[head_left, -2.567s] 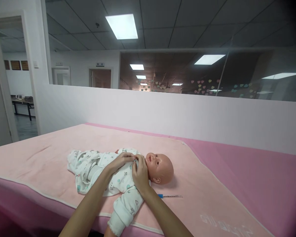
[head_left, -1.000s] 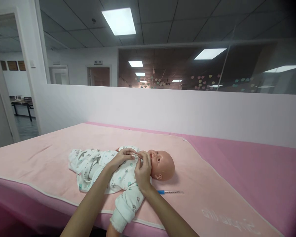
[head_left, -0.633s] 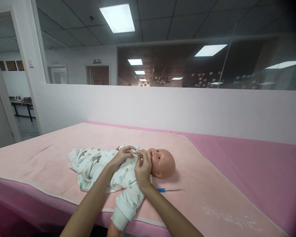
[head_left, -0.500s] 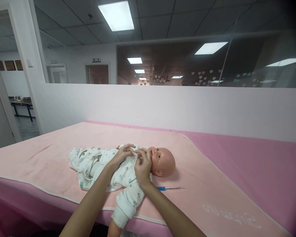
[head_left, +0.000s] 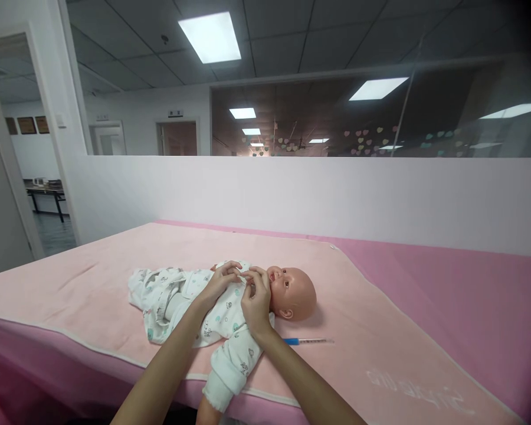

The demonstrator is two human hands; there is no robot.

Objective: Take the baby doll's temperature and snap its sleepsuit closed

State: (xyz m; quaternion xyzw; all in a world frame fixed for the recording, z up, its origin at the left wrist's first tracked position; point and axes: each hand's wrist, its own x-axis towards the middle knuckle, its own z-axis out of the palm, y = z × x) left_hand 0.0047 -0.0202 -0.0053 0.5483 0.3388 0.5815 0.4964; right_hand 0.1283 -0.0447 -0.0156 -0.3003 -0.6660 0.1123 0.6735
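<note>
A baby doll lies on its back, head to the right, in a white printed baby outfit. My left hand and my right hand meet over its upper chest, just below the chin. Both have bent fingers closed at the front of the outfit, with a small white bit of cloth between the fingertips. Whether that is a tie or the garment's edge I cannot tell. The doll's near sleeved arm hangs toward the front edge. Beside my right forearm lies a thin clear stick with a blue end, like a thermometer.
A peach mat with a pale border covers the pink padded table. Behind the table rises a low white wall topped by glass. At the left is a doorway, with a desk beyond it.
The view has shifted slightly, so everything sits a little lower and to the right. Both hands stay at the doll's chest, their fingers nearly unchanged.
</note>
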